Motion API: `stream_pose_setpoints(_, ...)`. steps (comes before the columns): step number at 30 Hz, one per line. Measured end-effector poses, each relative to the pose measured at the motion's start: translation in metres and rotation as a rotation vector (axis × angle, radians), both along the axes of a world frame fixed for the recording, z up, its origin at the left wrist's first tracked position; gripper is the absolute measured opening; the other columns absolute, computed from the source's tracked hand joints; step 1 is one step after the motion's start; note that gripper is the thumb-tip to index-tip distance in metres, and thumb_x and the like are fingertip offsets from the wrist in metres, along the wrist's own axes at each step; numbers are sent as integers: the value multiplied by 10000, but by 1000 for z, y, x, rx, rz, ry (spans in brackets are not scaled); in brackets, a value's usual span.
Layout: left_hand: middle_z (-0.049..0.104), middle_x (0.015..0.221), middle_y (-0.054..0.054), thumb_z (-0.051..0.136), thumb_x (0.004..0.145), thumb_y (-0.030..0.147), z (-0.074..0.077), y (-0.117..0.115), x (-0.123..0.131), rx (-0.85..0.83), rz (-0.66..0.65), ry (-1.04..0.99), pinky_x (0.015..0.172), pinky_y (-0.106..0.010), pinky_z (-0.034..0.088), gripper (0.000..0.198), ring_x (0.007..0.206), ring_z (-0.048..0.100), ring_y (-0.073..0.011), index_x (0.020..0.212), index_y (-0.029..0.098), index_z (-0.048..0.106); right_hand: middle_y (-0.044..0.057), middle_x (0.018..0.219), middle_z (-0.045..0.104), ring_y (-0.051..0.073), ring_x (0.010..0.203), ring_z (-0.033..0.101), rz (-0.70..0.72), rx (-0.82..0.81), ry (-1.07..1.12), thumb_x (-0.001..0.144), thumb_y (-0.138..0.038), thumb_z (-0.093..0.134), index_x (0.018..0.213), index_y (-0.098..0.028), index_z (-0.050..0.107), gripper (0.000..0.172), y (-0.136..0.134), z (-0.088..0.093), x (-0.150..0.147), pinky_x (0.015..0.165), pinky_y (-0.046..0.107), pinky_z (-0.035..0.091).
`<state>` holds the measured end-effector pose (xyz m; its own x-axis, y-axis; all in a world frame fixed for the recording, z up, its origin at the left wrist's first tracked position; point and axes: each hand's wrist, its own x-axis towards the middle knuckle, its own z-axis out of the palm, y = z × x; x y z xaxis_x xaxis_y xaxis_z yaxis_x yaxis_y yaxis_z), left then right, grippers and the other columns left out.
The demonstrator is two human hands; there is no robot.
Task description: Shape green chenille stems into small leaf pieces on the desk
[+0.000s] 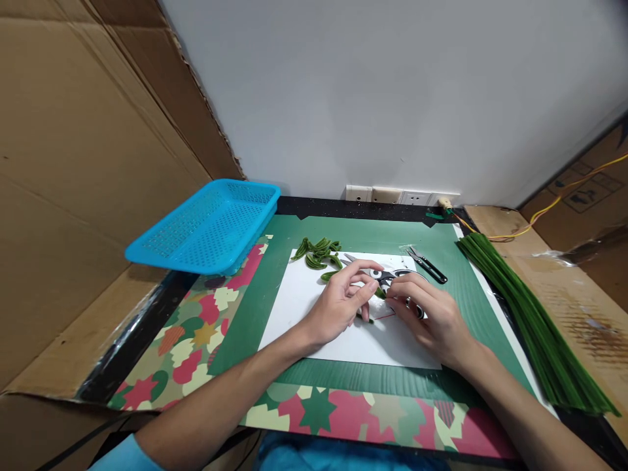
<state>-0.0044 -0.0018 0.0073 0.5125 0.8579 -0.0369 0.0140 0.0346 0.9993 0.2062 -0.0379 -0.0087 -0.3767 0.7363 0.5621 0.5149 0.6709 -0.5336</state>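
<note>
Over a white sheet [289,327], my left hand [343,294] and my right hand [429,314] work close together with fingers pinched. Between their fingertips shows a short green pipe cleaner [380,294], partly hidden by the fingers. Another bit of green pokes out below my left fingers. Just behind the hands lie scissors [349,258] with dark and white handles, partly covered by my fingers. Several bent, leaf-like pipe cleaner pieces [318,248] are heaped at the sheet's far left corner. Black-handled thread snips [430,267] rest at its far right corner.
A blue plastic basket [206,226] stands at the back left. Long green pipe cleaners [534,327] lie bundled along the right edge. Cardboard [98,131] walls the left side, and power sockets [387,195] line the wall behind. A yellow cable [534,219] runs at the right.
</note>
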Motion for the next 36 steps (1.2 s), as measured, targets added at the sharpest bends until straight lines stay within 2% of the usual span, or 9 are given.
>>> stream_pose_setpoints(3,696,1075,-73,604,1017,458,2,-2,-1,143,0,53,582,-194,482,338,813,668,-140,1199,197,715,61,962,662,162,785,628,13,-143,134,1048,-173,544,1058,-217,631,97,0,2,-2,628,266,503)
stream_pose_setpoints(6,725,1098,-79,672,980,434,-1,-2,-1,231,-3,116,705,-231,512,301,947,664,-187,1129,185,751,47,918,653,157,745,613,-2,-287,234,1052,-250,566,994,-216,640,100,0,4,-1,628,268,507)
stream_pose_setpoints(10,741,1029,-74,679,974,426,-5,0,-1,237,7,152,703,-251,501,289,903,660,-190,1088,172,758,38,873,654,146,700,593,-11,-430,304,1049,-339,586,959,-205,653,174,2,6,0,595,255,482)
stream_pose_setpoints(13,744,1022,-69,676,978,396,-3,0,-1,261,-4,177,706,-256,490,256,907,654,-189,1071,175,768,12,760,622,136,632,549,7,-558,358,1041,-408,599,934,-197,661,244,3,7,0,556,249,449)
stream_pose_setpoints(16,746,1018,-62,674,983,384,0,-1,-2,273,-12,174,696,-253,478,240,884,645,-176,1065,180,772,-18,663,586,129,581,526,77,-688,484,1024,-457,628,924,-199,640,277,3,7,-2,540,246,438)
stream_pose_setpoints(21,737,952,-52,683,981,393,0,-2,-3,284,-20,160,667,-242,463,236,849,638,-164,1036,189,786,-38,627,596,109,487,516,197,-855,642,1001,-516,647,914,-209,585,325,5,2,-5,480,233,438)
stream_pose_setpoints(25,727,922,-53,698,971,398,0,-4,-2,265,-42,129,636,-230,453,237,818,633,-155,1003,181,788,-42,615,610,104,460,526,256,-932,684,978,-508,689,905,-210,584,324,6,-2,-3,448,222,451)
stream_pose_setpoints(31,706,966,-52,713,959,380,0,-8,3,100,-84,7,591,-211,484,228,691,627,-107,1000,160,757,-34,595,610,101,455,523,290,-972,777,931,-462,765,866,-194,600,321,7,-6,-2,409,202,435)
stream_pose_setpoints(36,685,971,-48,716,958,374,-1,-9,4,88,-96,-4,568,-200,486,224,657,618,-90,990,155,749,-35,578,609,86,422,498,318,-1004,816,900,-444,800,837,-190,597,331,7,-8,-2,407,194,393)
